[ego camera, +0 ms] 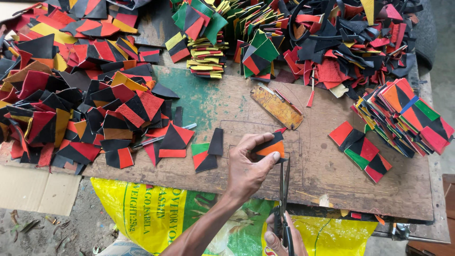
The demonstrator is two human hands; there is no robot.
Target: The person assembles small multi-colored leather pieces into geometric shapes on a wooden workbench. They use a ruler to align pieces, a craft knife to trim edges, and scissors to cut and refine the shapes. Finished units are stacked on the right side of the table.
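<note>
Scissors (285, 199) stand upright at the near edge of the wooden board (322, 166), blades slightly parted and pointing away, their tips meeting the lower edge of a small patch (270, 146) of black, orange and red leather. The right hand (280, 237), low in the picture and partly cut off, is wrapped around the scissor handles with its fingers through the loops. The left hand (247, 166) pinches the patch between thumb and fingertips, holding it just above the board.

Under the board's near edge hangs a yellow and green printed sack (156, 213), with cardboard (33, 189) to its left on the dirt floor.

Just left of the left hand lie a green, red and black piece (204, 159) and a larger red and black piece (174, 141); a pen (163, 137) lies beside them. To the right lies a small group of sewn patches (365, 154). Farther out sits a worn yellowish template (276, 106). Beyond, big heaps of cut leather (61, 90) fill the left side, stacked patches (206, 47) the middle, and a fanned stack (407, 118) lies at the right.
</note>
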